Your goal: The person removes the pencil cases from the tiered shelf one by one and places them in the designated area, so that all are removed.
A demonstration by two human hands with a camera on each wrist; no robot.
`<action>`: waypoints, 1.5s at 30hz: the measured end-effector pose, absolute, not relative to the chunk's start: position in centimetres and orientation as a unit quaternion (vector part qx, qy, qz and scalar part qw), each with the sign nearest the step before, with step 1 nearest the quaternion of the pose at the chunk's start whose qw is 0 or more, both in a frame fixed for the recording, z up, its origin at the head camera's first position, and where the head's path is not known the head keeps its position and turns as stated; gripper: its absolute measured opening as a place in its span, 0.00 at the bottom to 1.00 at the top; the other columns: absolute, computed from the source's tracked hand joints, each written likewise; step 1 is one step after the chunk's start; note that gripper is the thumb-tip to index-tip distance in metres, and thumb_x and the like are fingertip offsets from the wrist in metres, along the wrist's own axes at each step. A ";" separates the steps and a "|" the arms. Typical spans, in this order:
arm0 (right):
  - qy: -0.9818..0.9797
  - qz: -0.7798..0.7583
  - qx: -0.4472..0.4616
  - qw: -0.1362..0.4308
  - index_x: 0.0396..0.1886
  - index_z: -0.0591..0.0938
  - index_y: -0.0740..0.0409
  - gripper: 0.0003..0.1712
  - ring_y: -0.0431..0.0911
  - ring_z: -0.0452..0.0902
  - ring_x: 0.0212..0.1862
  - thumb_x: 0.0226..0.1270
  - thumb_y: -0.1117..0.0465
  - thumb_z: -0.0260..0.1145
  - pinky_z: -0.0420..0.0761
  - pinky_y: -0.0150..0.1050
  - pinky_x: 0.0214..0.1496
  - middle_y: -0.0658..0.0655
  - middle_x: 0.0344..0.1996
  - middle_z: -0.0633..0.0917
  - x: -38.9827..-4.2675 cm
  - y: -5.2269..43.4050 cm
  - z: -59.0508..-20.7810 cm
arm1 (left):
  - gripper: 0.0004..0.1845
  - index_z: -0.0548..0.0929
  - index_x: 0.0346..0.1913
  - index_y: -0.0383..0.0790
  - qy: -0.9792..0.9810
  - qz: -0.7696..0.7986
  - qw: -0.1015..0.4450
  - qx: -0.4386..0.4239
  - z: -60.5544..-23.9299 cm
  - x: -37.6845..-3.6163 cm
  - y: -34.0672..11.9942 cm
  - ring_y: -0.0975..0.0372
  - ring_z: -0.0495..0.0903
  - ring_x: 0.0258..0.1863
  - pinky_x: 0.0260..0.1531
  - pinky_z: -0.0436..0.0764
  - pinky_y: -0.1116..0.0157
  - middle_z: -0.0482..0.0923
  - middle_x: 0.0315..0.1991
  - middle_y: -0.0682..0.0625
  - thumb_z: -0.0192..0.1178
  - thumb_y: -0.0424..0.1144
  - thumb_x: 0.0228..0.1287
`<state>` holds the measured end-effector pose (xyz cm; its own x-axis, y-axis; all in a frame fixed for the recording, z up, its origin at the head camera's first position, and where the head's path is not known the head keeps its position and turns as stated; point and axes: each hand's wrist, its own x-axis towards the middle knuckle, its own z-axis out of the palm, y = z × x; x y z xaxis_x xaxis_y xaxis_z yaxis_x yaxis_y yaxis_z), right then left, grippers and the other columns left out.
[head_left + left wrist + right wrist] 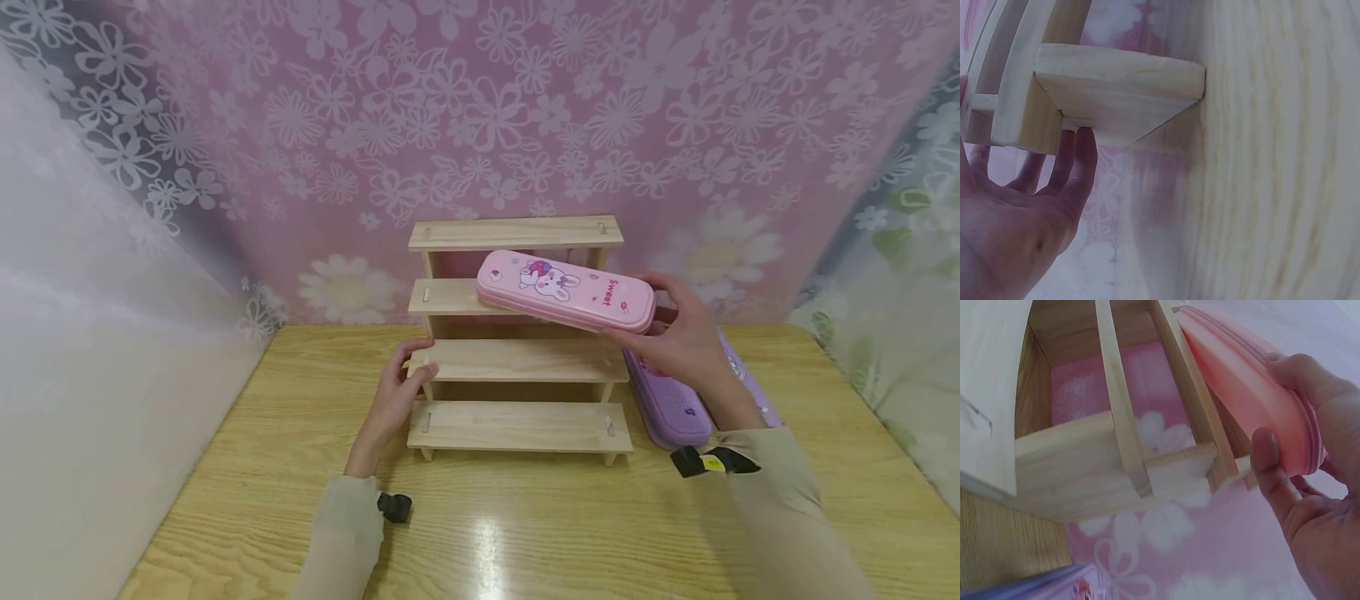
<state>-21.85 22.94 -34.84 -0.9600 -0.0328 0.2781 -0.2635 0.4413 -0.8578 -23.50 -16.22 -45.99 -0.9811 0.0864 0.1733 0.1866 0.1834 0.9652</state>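
A pink pencil case [564, 287] with a rabbit print and the word "Sweet" is pinched at its right end by my right hand [686, 342]. It slants across the wooden step shelf [517, 360], its left end over the second board from the top; whether it touches that board I cannot tell. In the right wrist view the zipped side of the pencil case [1254, 394] shows between thumb and fingers. My left hand [395, 387] grips the shelf's left end at the second board from the bottom. In the left wrist view its fingers [1082, 162] reach behind the wood.
Purple pencil cases [670, 404] lie on the wood-grain table [247, 467] right of the shelf, partly hidden by the right forearm. A pink flowered backdrop [480, 108] rises behind the shelf. Pale panels stand at both sides.
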 end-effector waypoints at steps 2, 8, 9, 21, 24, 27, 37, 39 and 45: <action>-0.826 0.545 0.092 0.111 0.72 0.67 0.43 0.47 0.37 0.83 0.31 0.55 0.64 0.81 0.79 0.40 0.16 0.41 0.56 0.70 -21.5 23.5 -35.0 | 0.20 0.76 0.66 0.52 -0.768 -0.633 0.040 -0.088 -46.0 -23.5 -16.2 0.54 0.75 0.51 0.51 0.78 0.58 0.67 0.70 0.50 0.59 0.41 0.74; -0.755 0.630 0.143 0.116 0.74 0.65 0.49 0.50 0.42 0.88 0.30 0.54 0.77 0.77 0.86 0.43 0.23 0.52 0.49 0.79 -20.4 25.3 -35.4 | 0.20 0.76 0.66 0.52 -0.768 -0.633 0.044 -0.088 -46.0 -23.5 -16.2 0.53 0.74 0.52 0.52 0.77 0.58 0.66 0.72 0.52 0.60 0.40 0.73; -0.750 0.632 0.150 0.123 0.74 0.65 0.52 0.50 0.42 0.88 0.31 0.54 0.78 0.76 0.86 0.41 0.24 0.53 0.49 0.80 -20.2 25.6 -35.4 | 0.20 0.76 0.66 0.51 -0.768 -0.633 0.044 -0.089 -46.0 -23.5 -16.2 0.54 0.74 0.51 0.52 0.77 0.58 0.66 0.72 0.52 0.60 0.40 0.73; -0.787 0.535 0.137 0.275 0.72 0.67 0.64 0.54 0.32 0.82 0.37 0.42 0.86 0.75 0.81 0.21 0.33 0.46 0.60 0.76 -18.2 29.6 -36.5 | 0.21 0.76 0.66 0.50 -0.766 -0.636 0.048 -0.085 -46.0 -23.5 -16.1 0.54 0.74 0.52 0.51 0.77 0.59 0.66 0.72 0.52 0.60 0.41 0.73; -0.755 0.575 0.147 0.279 0.72 0.67 0.66 0.54 0.32 0.82 0.38 0.40 0.90 0.72 0.82 0.22 0.33 0.49 0.59 0.76 -17.7 30.7 -36.8 | 0.21 0.76 0.66 0.49 -0.767 -0.635 0.047 -0.085 -46.0 -23.4 -16.1 0.54 0.74 0.52 0.51 0.77 0.60 0.65 0.72 0.50 0.59 0.40 0.73; -0.737 0.595 0.146 0.286 0.71 0.67 0.66 0.54 0.34 0.81 0.40 0.39 0.91 0.70 0.82 0.21 0.34 0.51 0.62 0.73 -17.1 31.7 -37.0 | 0.21 0.76 0.66 0.49 -0.766 -0.635 0.048 -0.086 -46.0 -23.4 -16.1 0.54 0.74 0.51 0.51 0.77 0.60 0.66 0.72 0.50 0.59 0.40 0.73; -0.778 0.506 0.067 0.368 0.71 0.69 0.62 0.57 0.32 0.77 0.32 0.35 0.91 0.71 0.78 0.17 0.33 0.49 0.61 0.76 -15.5 35.1 -37.2 | 0.21 0.76 0.66 0.50 -0.764 -0.638 0.050 -0.084 -46.2 -23.4 -16.1 0.54 0.74 0.50 0.51 0.76 0.60 0.67 0.71 0.52 0.59 0.40 0.73; -0.784 0.498 0.044 0.368 0.72 0.68 0.58 0.58 0.31 0.78 0.33 0.36 0.91 0.71 0.78 0.16 0.34 0.48 0.60 0.76 -15.2 35.8 -37.3 | 0.21 0.76 0.66 0.49 -0.764 -0.638 0.051 -0.085 -46.2 -23.4 -16.1 0.54 0.74 0.50 0.51 0.76 0.59 0.67 0.71 0.52 0.60 0.40 0.73; -0.806 0.450 -0.031 0.382 0.73 0.66 0.49 0.54 0.25 0.76 0.41 0.46 0.81 0.75 0.76 0.13 0.38 0.39 0.59 0.73 -14.8 37.9 -38.3 | 0.20 0.76 0.66 0.49 -0.762 -0.640 0.048 -0.086 -46.1 -23.5 -16.0 0.54 0.74 0.50 0.51 0.76 0.59 0.67 0.71 0.51 0.60 0.40 0.73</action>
